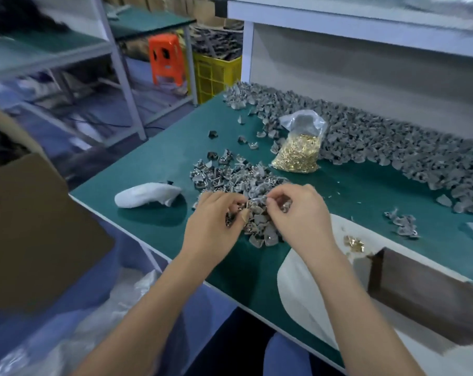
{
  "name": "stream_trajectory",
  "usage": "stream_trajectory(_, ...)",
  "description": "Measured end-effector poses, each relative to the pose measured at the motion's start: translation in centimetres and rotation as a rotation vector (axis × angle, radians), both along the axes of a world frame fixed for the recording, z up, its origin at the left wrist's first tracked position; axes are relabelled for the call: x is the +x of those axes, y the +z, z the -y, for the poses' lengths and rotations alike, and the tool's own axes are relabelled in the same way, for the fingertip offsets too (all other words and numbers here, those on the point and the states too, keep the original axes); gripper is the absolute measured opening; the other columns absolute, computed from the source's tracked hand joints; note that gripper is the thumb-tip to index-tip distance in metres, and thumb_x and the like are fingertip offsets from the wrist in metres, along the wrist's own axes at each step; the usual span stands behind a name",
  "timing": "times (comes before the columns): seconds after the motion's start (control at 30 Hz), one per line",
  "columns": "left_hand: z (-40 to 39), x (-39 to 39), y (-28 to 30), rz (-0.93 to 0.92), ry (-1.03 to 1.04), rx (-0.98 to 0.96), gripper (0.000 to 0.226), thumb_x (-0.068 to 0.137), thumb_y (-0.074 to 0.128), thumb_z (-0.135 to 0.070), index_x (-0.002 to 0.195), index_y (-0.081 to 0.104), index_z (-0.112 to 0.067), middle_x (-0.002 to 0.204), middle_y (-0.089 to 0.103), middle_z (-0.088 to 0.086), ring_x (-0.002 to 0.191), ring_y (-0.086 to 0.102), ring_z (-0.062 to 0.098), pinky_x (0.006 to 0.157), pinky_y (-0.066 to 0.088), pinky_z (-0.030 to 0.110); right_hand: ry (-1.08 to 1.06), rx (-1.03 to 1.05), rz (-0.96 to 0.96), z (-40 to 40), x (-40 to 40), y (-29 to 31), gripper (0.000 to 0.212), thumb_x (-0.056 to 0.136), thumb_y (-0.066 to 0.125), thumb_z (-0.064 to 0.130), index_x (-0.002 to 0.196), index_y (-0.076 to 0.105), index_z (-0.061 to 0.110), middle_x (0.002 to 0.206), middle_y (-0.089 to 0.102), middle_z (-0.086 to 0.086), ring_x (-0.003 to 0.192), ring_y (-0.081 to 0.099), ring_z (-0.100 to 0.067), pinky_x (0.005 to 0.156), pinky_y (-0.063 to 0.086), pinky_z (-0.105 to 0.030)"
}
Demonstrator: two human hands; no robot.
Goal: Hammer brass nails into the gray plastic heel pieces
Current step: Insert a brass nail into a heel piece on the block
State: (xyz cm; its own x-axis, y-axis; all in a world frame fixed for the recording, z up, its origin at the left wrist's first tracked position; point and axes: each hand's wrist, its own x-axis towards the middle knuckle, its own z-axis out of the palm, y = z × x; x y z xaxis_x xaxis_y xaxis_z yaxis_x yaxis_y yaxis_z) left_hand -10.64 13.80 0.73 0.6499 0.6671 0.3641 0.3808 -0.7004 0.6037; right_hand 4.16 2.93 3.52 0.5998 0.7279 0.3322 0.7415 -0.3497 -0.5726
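My left hand (216, 221) and my right hand (295, 210) meet over a small heap of gray plastic heel pieces (259, 229) on the green table (159, 158). Both hands have curled fingers that pinch gray heel pieces (253, 207) between them. A clear bag of brass nails (297, 153) lies beyond the hands. A few loose brass nails (353, 243) lie on a white board (303, 289) at the right. A long bank of gray heel pieces (392, 147) runs along the back of the table. No hammer shows.
A white cloth glove (148, 196) lies left of the heap. A dark block (425, 297) rests on the white board at right. A brown cardboard box (31, 229) stands at left off the table. An orange stool (166, 59) and a yellow crate (216, 74) stand beyond.
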Motion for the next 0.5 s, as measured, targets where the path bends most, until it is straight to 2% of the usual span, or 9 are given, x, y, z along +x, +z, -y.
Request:
stream_trajectory(0.1, 0.1, 0.4, -1.0, 0.019, -0.011, 0.022, 0.024, 0.095, 0.069, -0.027, 0.118, 0.070, -0.022, 0.105, 0.065, -0.010, 0.110, 0.048, 0.017, 0.093, 0.045, 0.036, -0.059, 0.002, -0.042, 1.0, 1.7, -0.2, 0.012, 0.091, 0.070, 0.024, 0.088, 0.075, 0.035, 0.084, 0.071, 0.020, 0.090, 0.054, -0.011, 0.091, 0.052, -0.040)
stream_trajectory(0.2, 0.9, 1.2, -1.9, 0.046, -0.005, 0.118, 0.025, 0.093, 0.071, -0.023, 0.118, 0.071, -0.020, 0.117, 0.065, -0.003, 0.117, 0.048, 0.024, 0.105, 0.036, 0.034, -0.065, 0.001, -0.025, 1.7, 2.5, -0.5, 0.011, 0.092, 0.071, 0.027, 0.092, 0.074, 0.037, 0.089, 0.069, 0.021, 0.093, 0.051, -0.008, 0.084, 0.050, -0.035)
stream_trajectory(0.37, 1.6, 2.0, -2.7, 0.070, -0.051, 0.143, 0.025, 0.090, 0.072, -0.021, 0.116, 0.072, -0.020, 0.118, 0.066, -0.005, 0.120, 0.050, 0.025, 0.104, 0.035, 0.036, 0.026, -0.014, 0.020, 0.7, 2.4, -1.1, 0.006, 0.092, 0.074, 0.029, 0.096, 0.077, 0.034, 0.087, 0.057, 0.014, 0.091, 0.049, -0.012, 0.095, 0.046, -0.037)
stream_trajectory(0.5, 1.8, 2.1, -2.3, 0.092, -0.077, 0.160, 0.025, 0.092, 0.071, -0.017, 0.117, 0.071, -0.017, 0.119, 0.066, -0.003, 0.121, 0.051, 0.027, 0.105, 0.040, 0.042, 0.036, -0.051, 0.044, 0.5, 2.5, -1.2, 0.010, 0.094, 0.073, 0.031, 0.103, 0.078, 0.033, 0.088, 0.059, 0.013, 0.094, 0.050, -0.015, 0.092, 0.047, -0.040)
